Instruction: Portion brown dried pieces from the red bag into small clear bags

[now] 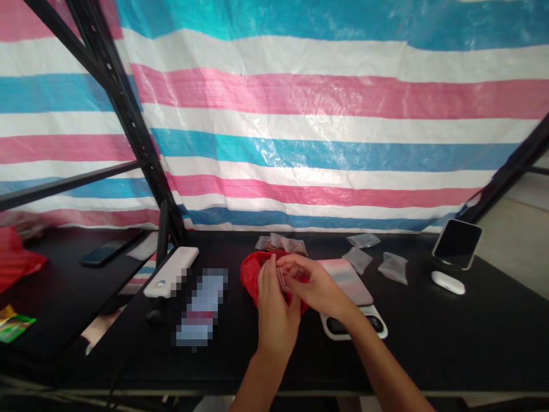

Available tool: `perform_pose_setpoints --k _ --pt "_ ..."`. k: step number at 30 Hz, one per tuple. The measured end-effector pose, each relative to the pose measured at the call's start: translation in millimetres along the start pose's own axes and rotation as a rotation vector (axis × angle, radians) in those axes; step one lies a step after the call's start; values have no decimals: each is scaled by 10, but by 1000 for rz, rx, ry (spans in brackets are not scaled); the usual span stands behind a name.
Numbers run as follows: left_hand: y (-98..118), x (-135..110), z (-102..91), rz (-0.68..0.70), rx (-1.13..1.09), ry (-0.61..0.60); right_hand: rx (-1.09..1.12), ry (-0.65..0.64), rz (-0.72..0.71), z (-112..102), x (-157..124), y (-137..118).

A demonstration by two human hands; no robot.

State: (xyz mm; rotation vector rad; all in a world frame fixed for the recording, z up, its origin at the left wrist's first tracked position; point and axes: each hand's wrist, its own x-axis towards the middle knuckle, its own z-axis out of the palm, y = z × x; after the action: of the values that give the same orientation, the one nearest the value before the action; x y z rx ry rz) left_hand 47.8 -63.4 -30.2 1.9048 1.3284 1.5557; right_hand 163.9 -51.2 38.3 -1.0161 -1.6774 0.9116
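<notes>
My left hand [277, 309] and my right hand [309, 281] meet over a red plastic bag [249, 276] that lies open on the black table. Between their fingers is a small clear plastic bag [283, 280], mostly covered by the hands. Its contents cannot be made out. Just behind the red bag lie small clear bags with brownish bits inside [294, 246]. To the right, under my right forearm, is a white kitchen scale [377, 321] with a pink and grey flat plate [351, 283] at its far side. Flat clear bags [393, 268] lie beyond it.
A white power bank [175, 272] and a blurred-out, phone-shaped object [202, 309] lie left. A white-framed screen [458, 245] and a white earbud case [448, 282] are at right. Black metal posts [141, 146] stand before striped sheeting [300, 91]. Another red bag [17, 260] lies far left.
</notes>
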Motion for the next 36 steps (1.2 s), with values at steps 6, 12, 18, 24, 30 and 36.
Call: perform_pose_setpoints --k 6,12,18,24,30,36 --pt "-59 120 -295 -128 -72 138 -16 9 -78 17 147 33" --pt "-232 288 -476 -313 90 272 -548 -119 -166 157 124 274" --pt "-492 243 -374 -461 -66 31 -632 -157 -144 278 141 343" --pt "-524 262 -432 -461 -228 137 -601 -59 -80 226 137 225" --pt "-455 254 -545 -393 -332 193 -789 -231 43 102 -76 87" --pt "-463 178 -628 -297 -250 186 -877 -183 109 62 -72 112"
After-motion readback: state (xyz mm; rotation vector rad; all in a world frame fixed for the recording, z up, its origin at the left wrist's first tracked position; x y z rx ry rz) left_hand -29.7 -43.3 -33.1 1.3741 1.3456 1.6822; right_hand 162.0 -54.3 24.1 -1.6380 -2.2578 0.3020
